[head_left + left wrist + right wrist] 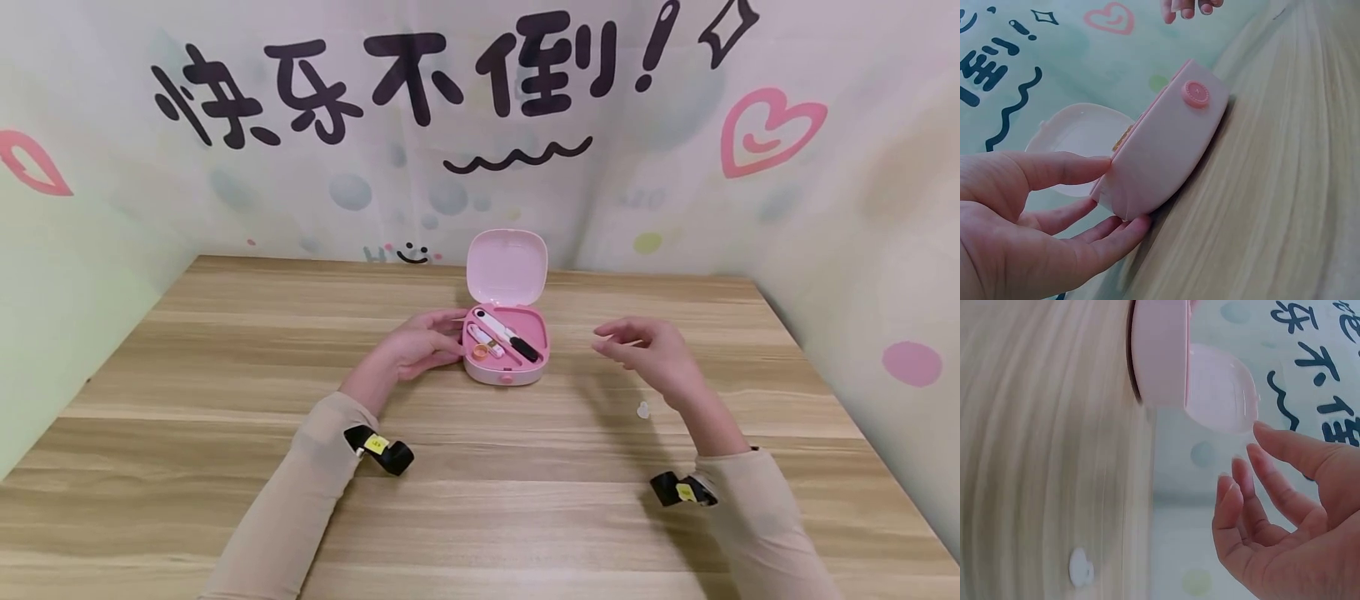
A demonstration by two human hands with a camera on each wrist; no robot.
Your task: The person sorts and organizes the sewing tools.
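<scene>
A pink box (506, 377) stands on the wooden table with its lid (507, 268) raised at the back. My left hand (425, 346) holds its left side, thumb at the edge and fingers against the wall; the left wrist view shows this hand (1054, 219) close up. Inside the box lie a slim white tool with a black end (523, 348), a small white tube-like item (483, 337) and a round orange piece (480, 352). To the right of the box, my right hand (651, 354) hovers with fingers loosely bent, holding nothing (1285, 519).
A small white piece (642, 410) lies on the tabletop (480, 517) below the right hand. Behind the table hangs a pale printed backdrop (300, 192) with dark lettering. Black straps (682, 490) circle the sleeves at both wrists.
</scene>
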